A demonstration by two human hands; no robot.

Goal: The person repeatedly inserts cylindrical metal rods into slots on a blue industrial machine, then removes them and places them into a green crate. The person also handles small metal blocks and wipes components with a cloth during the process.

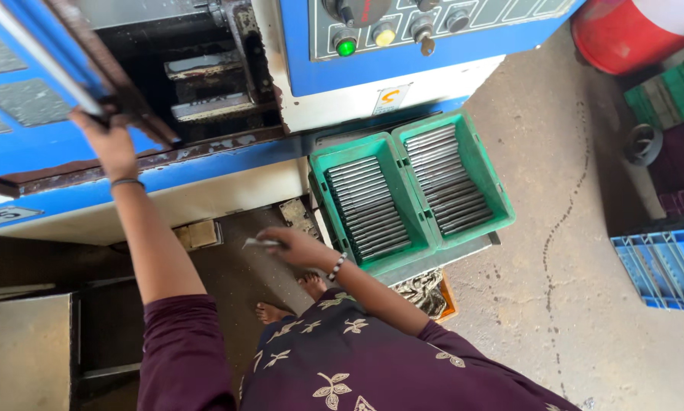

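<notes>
My left hand (108,138) is raised and grips the edge of the blue sliding door (49,68) of a blue and white machine (228,171). Behind the door, the dark work chamber (205,76) with metal jaws is exposed. My right hand (300,247) is lower, in front of the machine, and holds a short metal rod (260,243) pointing left. Just right of that hand sit two green trays (403,144) filled with several rows of similar metal rods.
A control panel (403,27) with green and yellow buttons is above the trays. A red drum (623,34) stands at top right, blue crates (665,262) and green crates (669,91) at right. A grey metal box (22,350) is at lower left. My bare feet (281,301) are on the concrete floor.
</notes>
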